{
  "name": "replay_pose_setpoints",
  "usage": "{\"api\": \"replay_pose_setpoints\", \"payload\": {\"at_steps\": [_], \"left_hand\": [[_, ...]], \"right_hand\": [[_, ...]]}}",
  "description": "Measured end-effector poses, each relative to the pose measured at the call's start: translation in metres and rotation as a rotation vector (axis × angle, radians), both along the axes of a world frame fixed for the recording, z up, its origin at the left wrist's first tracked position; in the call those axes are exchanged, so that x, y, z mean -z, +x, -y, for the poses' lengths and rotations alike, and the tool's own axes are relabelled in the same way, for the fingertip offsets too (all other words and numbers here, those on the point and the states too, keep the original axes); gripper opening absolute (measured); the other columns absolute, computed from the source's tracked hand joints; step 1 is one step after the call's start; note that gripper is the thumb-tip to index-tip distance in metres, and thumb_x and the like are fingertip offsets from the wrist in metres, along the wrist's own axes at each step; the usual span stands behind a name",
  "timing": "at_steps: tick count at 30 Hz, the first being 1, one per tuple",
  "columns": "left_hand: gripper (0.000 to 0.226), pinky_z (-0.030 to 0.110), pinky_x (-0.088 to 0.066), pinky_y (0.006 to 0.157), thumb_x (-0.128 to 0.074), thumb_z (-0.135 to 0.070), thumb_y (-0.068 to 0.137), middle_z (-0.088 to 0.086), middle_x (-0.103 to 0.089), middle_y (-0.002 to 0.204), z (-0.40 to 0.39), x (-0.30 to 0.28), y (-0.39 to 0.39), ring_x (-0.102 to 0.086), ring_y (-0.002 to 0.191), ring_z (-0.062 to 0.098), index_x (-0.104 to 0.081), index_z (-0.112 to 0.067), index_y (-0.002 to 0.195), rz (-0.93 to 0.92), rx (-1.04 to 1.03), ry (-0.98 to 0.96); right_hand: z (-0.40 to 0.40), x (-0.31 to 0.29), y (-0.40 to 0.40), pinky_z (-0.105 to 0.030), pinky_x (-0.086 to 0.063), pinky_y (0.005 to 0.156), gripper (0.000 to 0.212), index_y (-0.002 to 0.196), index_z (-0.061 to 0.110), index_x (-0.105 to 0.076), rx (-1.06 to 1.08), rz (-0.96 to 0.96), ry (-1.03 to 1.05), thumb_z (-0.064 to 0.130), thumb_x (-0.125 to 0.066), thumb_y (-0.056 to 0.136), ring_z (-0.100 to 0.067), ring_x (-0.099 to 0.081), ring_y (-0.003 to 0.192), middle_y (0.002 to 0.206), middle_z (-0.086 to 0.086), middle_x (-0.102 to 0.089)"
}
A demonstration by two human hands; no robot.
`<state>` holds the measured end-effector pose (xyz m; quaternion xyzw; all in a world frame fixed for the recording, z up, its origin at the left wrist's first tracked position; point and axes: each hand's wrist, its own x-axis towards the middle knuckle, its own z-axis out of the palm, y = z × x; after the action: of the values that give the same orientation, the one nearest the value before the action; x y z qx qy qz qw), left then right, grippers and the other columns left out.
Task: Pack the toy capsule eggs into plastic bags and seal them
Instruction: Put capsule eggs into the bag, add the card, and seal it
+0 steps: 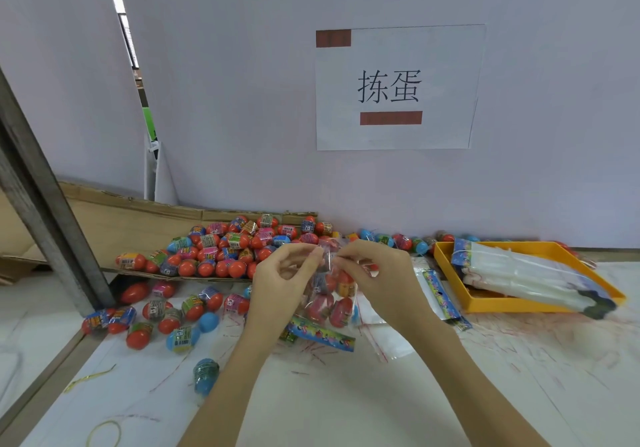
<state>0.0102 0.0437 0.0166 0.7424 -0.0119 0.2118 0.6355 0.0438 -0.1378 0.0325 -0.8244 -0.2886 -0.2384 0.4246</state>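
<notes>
head view wall: paper sign (394, 88) above the table (381, 405).
egg pile: loose capsule eggs (221, 249) heaped on cardboard (114, 218), more scattered in front.
tray: orange tray (446, 266) at right holds empty bags (526, 273).
filled bag (329, 294): eggs inside, upright between both hands, hiding part of the pile.
left hand (284, 276): fingertips pinch the bag's top.
right hand (377, 273): fingers curled, pinching the same top edge.
</notes>
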Motion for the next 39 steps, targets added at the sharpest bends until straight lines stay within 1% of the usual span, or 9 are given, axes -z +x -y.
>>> {"api": "replay_pose_setpoints", "payload": {"at_steps": [4, 9, 14, 17, 22, 29, 32, 35, 39], "left_hand": [[0.01, 0.032, -0.06, 0.085, -0.074, -0.024, 0.096, -0.004, -0.08, 0.096, -0.001, 0.001, -0.001, -0.076, 0.094, 0.013, -0.077, -0.024, 0.105, -0.093, 0.029, -0.182], [0.006, 0.029, -0.056, 0.077, -0.066, -0.014, 0.101, 0.006, -0.077, 0.086, -0.001, -0.001, -0.001, -0.075, 0.08, 0.017, -0.072, -0.012, 0.099, -0.113, 0.041, -0.225], [0.009, 0.022, -0.057, 0.077, -0.065, -0.015, 0.103, 0.006, -0.075, 0.085, 0.007, 0.001, -0.001, -0.074, 0.082, 0.017, -0.069, -0.008, 0.099, -0.065, 0.077, -0.155], [0.013, 0.021, -0.057, 0.08, -0.067, -0.021, 0.102, 0.005, -0.074, 0.087, 0.012, 0.002, -0.002, -0.072, 0.084, 0.016, -0.07, -0.009, 0.101, -0.029, 0.076, -0.117], [0.01, 0.023, -0.058, 0.075, -0.066, -0.018, 0.102, 0.004, -0.075, 0.082, 0.014, 0.001, -0.003, -0.073, 0.077, 0.016, -0.072, -0.01, 0.099, 0.041, 0.073, -0.024], [0.009, 0.023, -0.059, 0.076, -0.066, -0.014, 0.102, -0.001, -0.077, 0.086, 0.014, 0.002, -0.005, -0.073, 0.08, 0.014, -0.073, -0.016, 0.106, 0.075, 0.072, 0.047], [0.011, 0.028, -0.06, 0.075, -0.064, -0.016, 0.104, -0.002, -0.076, 0.083, 0.014, 0.004, -0.004, -0.073, 0.076, 0.016, -0.075, -0.016, 0.105, 0.084, 0.065, 0.08], [0.015, 0.034, -0.062, 0.077, -0.06, -0.016, 0.106, -0.002, -0.076, 0.082, 0.013, 0.006, -0.003, -0.074, 0.075, 0.018, -0.075, -0.016, 0.104, 0.074, 0.049, 0.07], [0.019, 0.023, -0.059, 0.075, -0.055, -0.017, 0.108, -0.009, -0.074, 0.085, 0.013, 0.005, -0.003, -0.072, 0.078, 0.011, -0.072, -0.024, 0.105, 0.071, 0.036, 0.14]], "right_hand": [[0.0, 0.0, -0.001, -0.02, -0.056, 0.078, 0.016, 0.099, 0.024, -0.081, -0.017, 0.019, -0.036, 0.034, -0.069, 0.093, -0.005, -0.068, 0.084, 0.088, 0.016, -0.076], [0.002, 0.008, 0.004, -0.031, -0.053, 0.08, 0.007, 0.099, 0.023, -0.08, 0.155, 0.063, -0.042, 0.022, -0.076, 0.093, -0.006, -0.057, 0.086, 0.09, 0.017, -0.073], [-0.008, 0.007, -0.002, -0.023, -0.041, 0.08, 0.01, 0.098, 0.021, -0.079, 0.191, 0.217, -0.046, 0.026, -0.076, 0.09, -0.013, -0.052, 0.089, 0.089, 0.012, -0.074], [-0.015, 0.007, -0.006, -0.027, -0.047, 0.076, 0.013, 0.103, 0.021, -0.077, 0.131, 0.218, -0.039, 0.028, -0.071, 0.094, -0.01, -0.053, 0.083, 0.086, 0.013, -0.072], [-0.015, 0.008, -0.006, -0.019, -0.037, 0.078, 0.019, 0.113, 0.026, -0.077, 0.128, 0.172, 0.007, 0.026, -0.07, 0.096, 0.001, -0.045, 0.072, 0.069, 0.019, -0.061], [-0.015, 0.011, -0.005, -0.017, -0.039, 0.068, 0.01, 0.101, 0.026, -0.07, 0.151, 0.083, 0.073, 0.028, -0.076, 0.093, -0.005, -0.053, 0.069, 0.064, 0.012, -0.059], [-0.016, 0.011, -0.006, -0.015, -0.039, 0.067, 0.003, 0.097, 0.024, -0.074, 0.149, 0.108, 0.044, 0.026, -0.074, 0.095, -0.004, -0.053, 0.07, 0.068, 0.014, -0.061], [-0.017, 0.01, -0.008, -0.017, -0.042, 0.072, 0.012, 0.105, 0.024, -0.079, 0.128, 0.143, 0.024, 0.019, -0.074, 0.095, -0.003, -0.053, 0.073, 0.078, 0.021, -0.063], [-0.017, 0.01, -0.009, -0.022, -0.048, 0.072, 0.022, 0.113, 0.027, -0.079, 0.094, 0.144, 0.019, 0.017, -0.075, 0.094, -0.006, -0.055, 0.073, 0.082, 0.021, -0.066]]}}
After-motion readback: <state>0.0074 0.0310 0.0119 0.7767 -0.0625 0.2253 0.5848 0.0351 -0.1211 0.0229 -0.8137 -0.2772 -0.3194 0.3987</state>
